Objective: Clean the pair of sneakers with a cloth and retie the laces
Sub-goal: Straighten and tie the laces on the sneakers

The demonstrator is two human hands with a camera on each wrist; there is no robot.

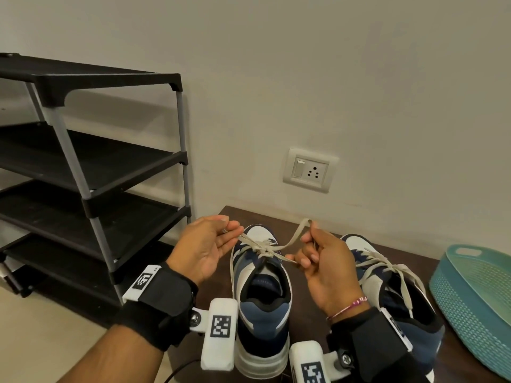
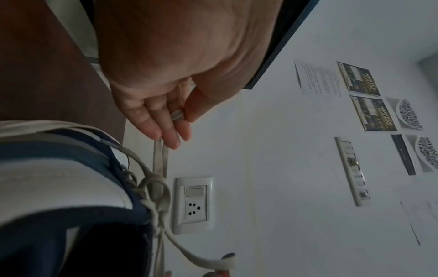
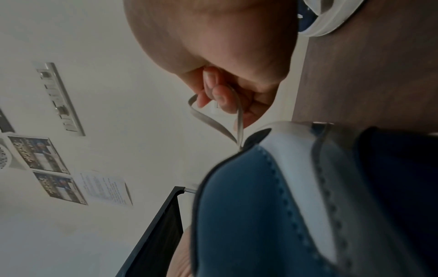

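Two navy, blue and white sneakers stand heel-toward-me on a dark wooden table (image 1: 312,308). Over the left sneaker (image 1: 261,294) both hands work the cream lace (image 1: 264,248), which crosses in a knot above the tongue. My left hand (image 1: 207,244) pinches a lace loop between thumb and fingers (image 2: 174,120). My right hand (image 1: 320,258) grips the other lace loop (image 3: 213,120), which arcs above its fingers. The right sneaker (image 1: 392,286) sits beside it with its laces tied in a loose bow. No cloth is in view.
A black shelf rack (image 1: 91,172) stands at the left against the wall. A teal plastic basket (image 1: 475,305) lies at the table's right end. A wall socket (image 1: 309,170) sits just above the table. A dark cable (image 1: 179,369) hangs at the table's near edge.
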